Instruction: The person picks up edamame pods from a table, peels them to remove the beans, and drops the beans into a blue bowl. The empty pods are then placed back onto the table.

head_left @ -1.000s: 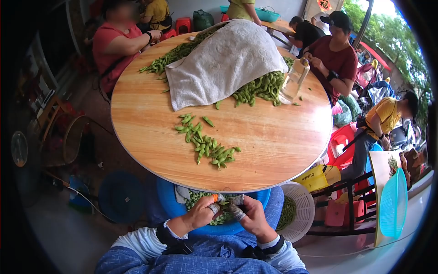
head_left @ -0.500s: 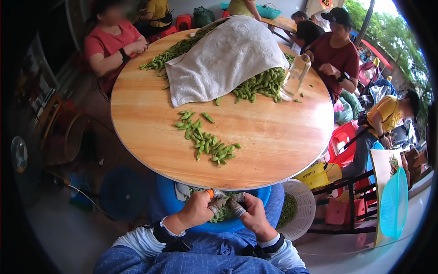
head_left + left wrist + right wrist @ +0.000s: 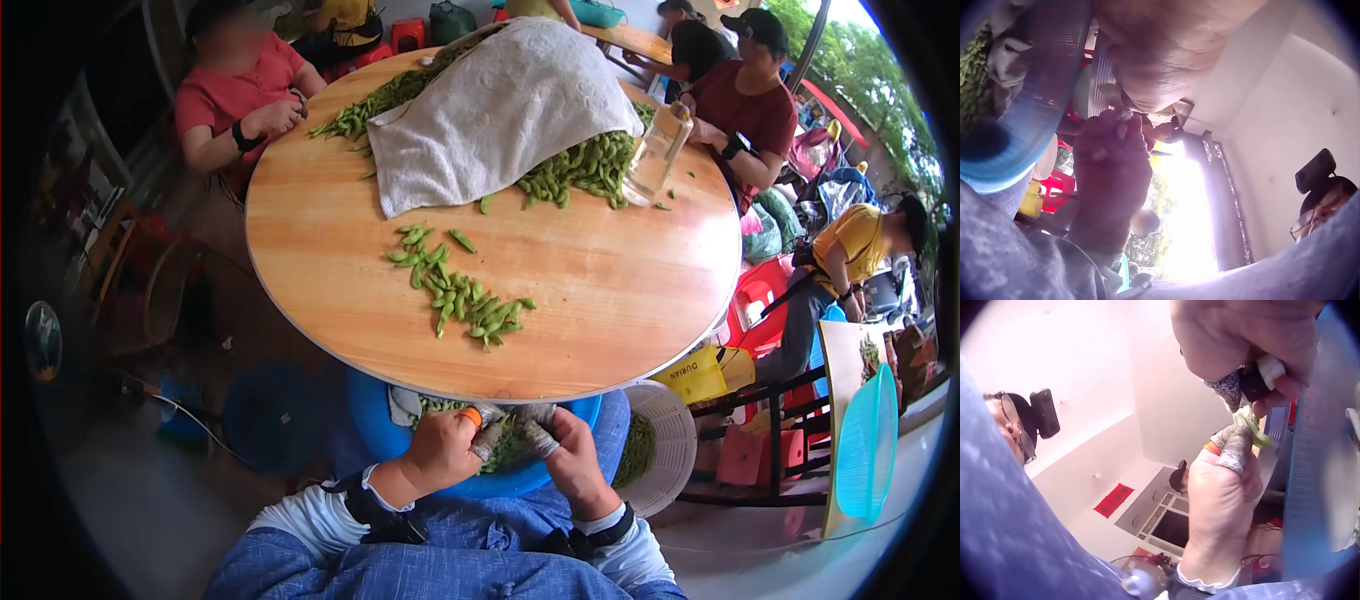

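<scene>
Over a blue basin (image 3: pixel 365 415) with green beans (image 3: pixel 432 404) in it, my two hands face each other, a small gap between their fingertips in the head view. Greyish wrapping covers some fingertips on both, and an orange band circles one left finger. My left hand (image 3: pixel 445 450) pinches a green soybean pod (image 3: pixel 1262 439), best seen in the right wrist view. Just across from the pod are the curled fingers of my right hand (image 3: pixel 580 465); I cannot tell whether they grip anything. Pod and fingertips are washed out in the left wrist view.
On the round wooden table (image 3: pixel 620 330) lie loose soybean pods (image 3: pixel 465 300) and a larger heap (image 3: pixel 585 170) under a white towel (image 3: pixel 490 120). A clear plastic container (image 3: pixel 655 155) stands by the heap. A white basket (image 3: pixel 680 440) sits right of the basin. Several people surround the table.
My hands, close together over the basin before, have drawn slightly apart. The head view has shifted a little. The person in red at left has lowered their hands.
</scene>
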Demonstrator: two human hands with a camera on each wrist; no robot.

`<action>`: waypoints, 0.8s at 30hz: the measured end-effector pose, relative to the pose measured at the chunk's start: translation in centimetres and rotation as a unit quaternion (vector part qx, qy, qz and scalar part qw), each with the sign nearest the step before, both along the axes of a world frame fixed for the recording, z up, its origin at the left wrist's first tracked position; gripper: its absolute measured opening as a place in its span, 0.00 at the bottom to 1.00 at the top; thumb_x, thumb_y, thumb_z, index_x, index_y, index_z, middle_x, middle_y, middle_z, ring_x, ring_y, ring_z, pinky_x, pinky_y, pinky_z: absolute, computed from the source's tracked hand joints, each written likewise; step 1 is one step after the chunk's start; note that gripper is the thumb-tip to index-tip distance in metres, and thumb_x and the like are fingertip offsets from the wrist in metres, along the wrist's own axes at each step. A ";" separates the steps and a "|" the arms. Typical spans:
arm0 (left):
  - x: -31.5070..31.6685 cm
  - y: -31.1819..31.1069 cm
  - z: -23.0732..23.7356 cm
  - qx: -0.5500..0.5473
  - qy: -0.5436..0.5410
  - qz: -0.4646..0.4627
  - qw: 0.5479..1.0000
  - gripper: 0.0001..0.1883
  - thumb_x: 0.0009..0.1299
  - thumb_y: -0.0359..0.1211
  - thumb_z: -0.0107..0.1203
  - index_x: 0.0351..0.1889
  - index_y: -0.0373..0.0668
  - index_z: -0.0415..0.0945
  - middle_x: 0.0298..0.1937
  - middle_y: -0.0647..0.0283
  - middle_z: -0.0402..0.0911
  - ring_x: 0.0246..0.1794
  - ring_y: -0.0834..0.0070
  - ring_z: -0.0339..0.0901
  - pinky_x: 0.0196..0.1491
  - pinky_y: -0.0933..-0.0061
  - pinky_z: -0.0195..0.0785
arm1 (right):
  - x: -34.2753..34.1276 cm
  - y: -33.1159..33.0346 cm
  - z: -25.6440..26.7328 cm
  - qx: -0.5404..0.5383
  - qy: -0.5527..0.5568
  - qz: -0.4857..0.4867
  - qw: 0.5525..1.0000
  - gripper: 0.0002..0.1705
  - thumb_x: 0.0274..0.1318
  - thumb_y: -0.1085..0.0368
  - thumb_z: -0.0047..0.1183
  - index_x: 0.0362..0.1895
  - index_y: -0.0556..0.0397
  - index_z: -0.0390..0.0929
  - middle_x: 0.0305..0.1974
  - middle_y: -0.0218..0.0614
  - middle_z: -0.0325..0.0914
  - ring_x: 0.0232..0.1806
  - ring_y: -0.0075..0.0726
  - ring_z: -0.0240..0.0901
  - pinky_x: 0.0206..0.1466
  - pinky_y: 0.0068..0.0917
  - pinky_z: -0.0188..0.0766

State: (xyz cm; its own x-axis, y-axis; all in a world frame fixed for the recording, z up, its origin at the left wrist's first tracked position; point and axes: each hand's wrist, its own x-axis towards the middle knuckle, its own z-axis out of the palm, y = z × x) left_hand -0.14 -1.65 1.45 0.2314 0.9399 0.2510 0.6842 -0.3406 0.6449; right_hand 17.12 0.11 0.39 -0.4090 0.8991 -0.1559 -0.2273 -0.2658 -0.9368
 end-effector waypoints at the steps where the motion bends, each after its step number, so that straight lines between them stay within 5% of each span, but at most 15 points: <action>1: 0.1 0.2 -0.6 0.069 -0.010 -0.006 0.998 0.09 0.48 0.31 0.55 0.23 0.36 0.70 0.18 0.53 0.71 0.20 0.56 0.70 0.21 0.65 0.63 | 0.2 0.1 0.3 -0.024 0.011 0.016 1.000 0.12 0.50 0.72 0.47 0.41 0.62 0.69 0.39 0.32 0.72 0.39 0.22 0.67 0.44 0.20 0.64; 17: 0.4 0.0 -0.4 0.113 0.053 -0.057 0.991 0.10 0.43 0.27 0.53 0.25 0.35 0.70 0.17 0.56 0.70 0.18 0.59 0.70 0.21 0.66 0.64 | 0.0 0.3 -0.9 -0.074 0.053 0.024 0.996 0.12 0.47 0.78 0.45 0.40 0.64 0.69 0.37 0.32 0.73 0.39 0.22 0.68 0.45 0.21 0.65; 24: 0.2 0.0 -1.0 -0.038 -0.034 0.005 0.999 0.10 0.48 0.30 0.52 0.29 0.38 0.71 0.16 0.52 0.71 0.19 0.55 0.71 0.22 0.60 0.64 | -0.2 0.0 -1.1 -0.047 0.036 0.023 0.998 0.12 0.50 0.74 0.47 0.41 0.63 0.69 0.38 0.32 0.72 0.39 0.22 0.67 0.44 0.21 0.65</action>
